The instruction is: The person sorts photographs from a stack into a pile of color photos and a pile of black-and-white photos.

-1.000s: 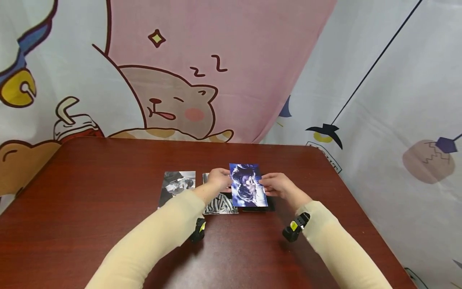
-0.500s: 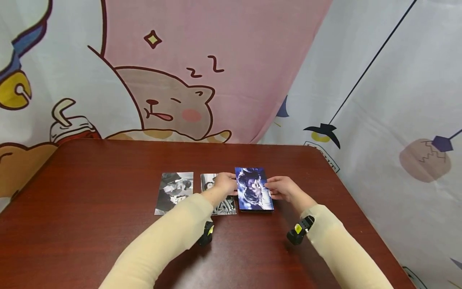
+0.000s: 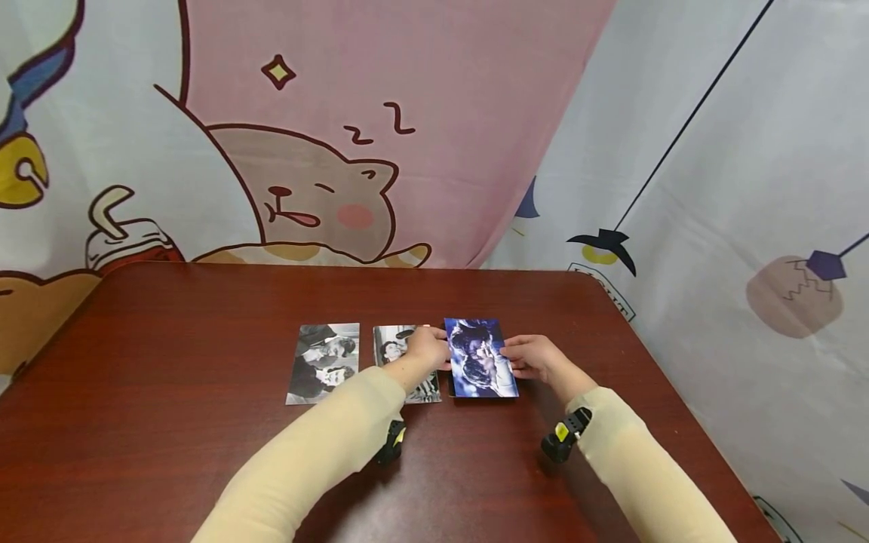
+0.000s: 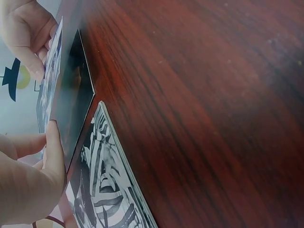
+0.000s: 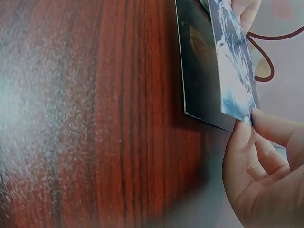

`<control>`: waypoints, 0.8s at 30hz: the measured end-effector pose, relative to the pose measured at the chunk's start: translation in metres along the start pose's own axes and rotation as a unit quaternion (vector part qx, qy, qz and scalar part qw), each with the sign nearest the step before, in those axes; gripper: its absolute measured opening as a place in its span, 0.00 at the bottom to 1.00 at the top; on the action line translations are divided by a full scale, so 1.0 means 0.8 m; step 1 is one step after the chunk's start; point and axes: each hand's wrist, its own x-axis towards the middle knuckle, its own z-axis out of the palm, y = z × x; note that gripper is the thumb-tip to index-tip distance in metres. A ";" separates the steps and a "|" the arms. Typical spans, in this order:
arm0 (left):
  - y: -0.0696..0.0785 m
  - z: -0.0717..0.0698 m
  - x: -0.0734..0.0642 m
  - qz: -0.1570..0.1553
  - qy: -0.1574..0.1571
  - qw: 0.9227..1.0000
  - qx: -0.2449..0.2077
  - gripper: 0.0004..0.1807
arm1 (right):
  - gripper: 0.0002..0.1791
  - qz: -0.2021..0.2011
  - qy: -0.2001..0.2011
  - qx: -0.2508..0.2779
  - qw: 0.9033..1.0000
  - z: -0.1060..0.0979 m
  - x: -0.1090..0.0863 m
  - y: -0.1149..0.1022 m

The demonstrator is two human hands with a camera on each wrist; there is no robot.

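Note:
A blue-and-white photo card (image 3: 480, 358) is held flat between both hands, a little above the table. My left hand (image 3: 429, 348) pinches its left edge, and the right hand (image 3: 532, 357) pinches the right edge between thumb and fingers. Directly below it lies a dark photo card (image 5: 199, 71), and a gap shows between the two in both wrist views. Under my left wrist is a stack of black-and-white cards, the top one showing stripes (image 4: 109, 180); the hand partly covers it in the head view.
Another black-and-white photo card (image 3: 324, 366) lies at the left of the row. The reddish-brown table (image 3: 170, 422) ends at a cartoon-printed cloth (image 3: 475, 136) behind it and on the right. Each wrist carries a small black camera (image 3: 560, 445).
Both hands have brought the blue photo card down and slightly right, so that it now covers the dark card in the head view. The grip is unchanged; the head view has shifted slightly.

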 end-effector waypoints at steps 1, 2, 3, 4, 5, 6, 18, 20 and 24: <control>0.000 0.000 0.000 -0.001 -0.001 1.000 0.000 0.24 | 0.20 0.000 -0.001 -0.003 1.000 0.000 0.000 0.000; 0.000 0.000 0.000 0.000 -0.002 1.000 0.000 0.24 | 0.21 0.000 -0.001 -0.005 1.000 0.000 0.000 -0.001; -0.001 0.000 0.000 0.001 -0.004 1.000 -0.001 0.24 | 0.20 0.002 0.001 -0.006 1.000 0.001 -0.001 -0.001; -0.001 0.000 0.000 0.002 -0.005 1.000 -0.002 0.24 | 0.20 0.004 0.003 -0.007 1.000 0.001 -0.001 -0.001; -0.001 0.000 0.000 0.003 -0.005 1.000 -0.002 0.24 | 0.20 0.005 0.004 -0.008 1.000 0.000 -0.001 -0.001; 0.000 -0.001 -0.001 0.005 -0.005 1.000 0.001 0.24 | 0.21 0.004 0.005 -0.011 1.000 0.000 -0.001 -0.001; 0.002 -0.034 0.007 -0.010 0.013 1.000 -0.027 0.19 | 0.19 0.001 0.029 -0.043 0.999 0.000 -0.001 0.002; 0.002 -0.045 0.007 -0.010 0.012 1.000 -0.027 0.19 | 0.19 -0.003 0.025 -0.039 0.999 0.002 -0.002 0.000; 0.002 -0.066 0.003 -0.011 0.013 0.999 -0.033 0.19 | 0.19 -0.013 0.012 -0.035 0.999 0.009 -0.004 -0.007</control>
